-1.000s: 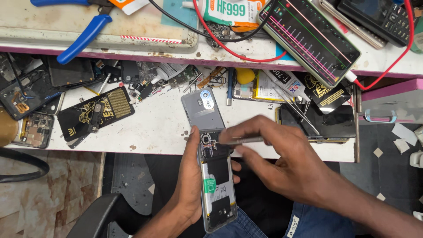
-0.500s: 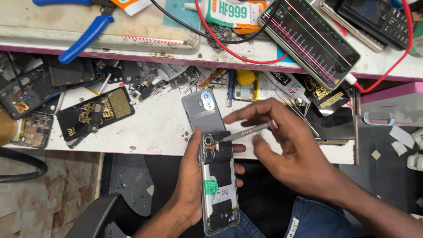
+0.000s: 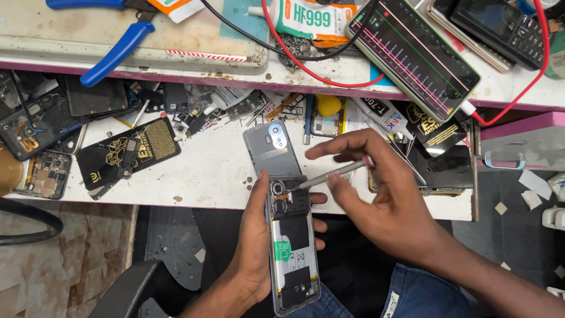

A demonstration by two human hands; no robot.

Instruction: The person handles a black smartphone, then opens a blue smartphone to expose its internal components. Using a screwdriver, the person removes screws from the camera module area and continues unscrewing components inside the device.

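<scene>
My right hand (image 3: 388, 206) pinched a thin silver metal tool (image 3: 332, 174), its tip set on the upper part of the opened grey phone (image 3: 291, 241) beside the camera lenses. My left hand (image 3: 253, 253) wrapped around that phone from the left edge, holding it just off the front of the white counter (image 3: 212, 171). The phone's detached grey back cover (image 3: 276, 148) lay on the counter, touching its top. A black anti-static pouch (image 3: 126, 152) lay further left.

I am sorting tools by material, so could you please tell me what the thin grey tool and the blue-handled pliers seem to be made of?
The thin grey tool in the right hand looks like matte metal, with an even dull sheen. The blue-handled pliers seem to have glossy plastic or rubber grips; their jaws are hidden.
</scene>
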